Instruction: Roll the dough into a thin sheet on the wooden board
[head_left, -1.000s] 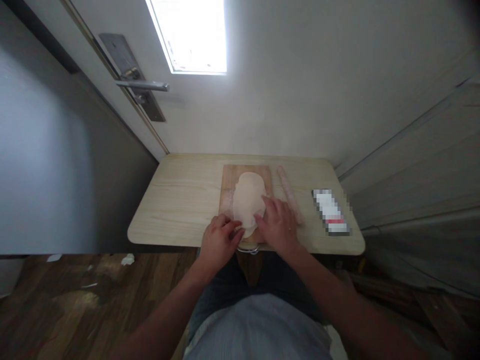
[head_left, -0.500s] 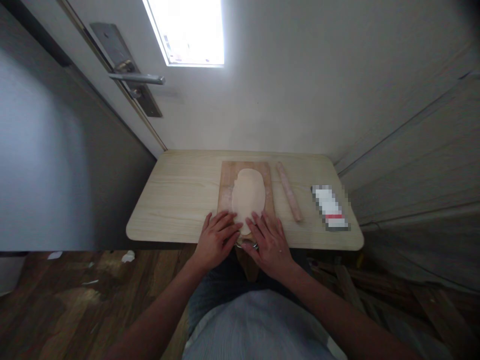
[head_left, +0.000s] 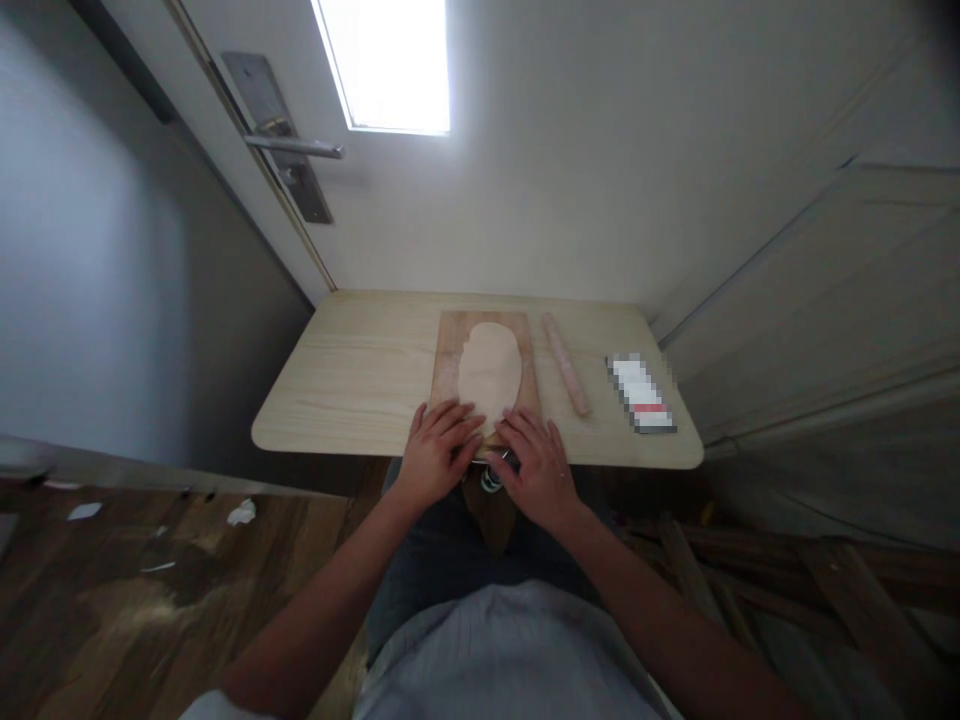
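Note:
A flat, rolled-out sheet of pale dough (head_left: 490, 368) lies on a wooden cutting board (head_left: 448, 335), its long side pointing away from me. My left hand (head_left: 442, 450) rests at the near left edge of the dough, fingers stretched out over it. On the near right edge lies my right hand (head_left: 538, 462), its fingers spread and its thumb pointing inward. Both hands cover part of the dough's near end and the board's front corners. A rolling pin (head_left: 566, 365), dusted with flour, lies on the table to the right of the board.
The narrow light-wood table (head_left: 352, 370) has rounded corners and stands against a white door with a metal handle (head_left: 296, 146). A phone with a blurred-out screen (head_left: 641, 394) lies at the table's right. White scraps (head_left: 241, 512) lie on the wooden floor.
The view has shifted slightly, so table and board sit a little higher and further left. Both hands stay at the dough's near edge, with the fingers moved slightly.

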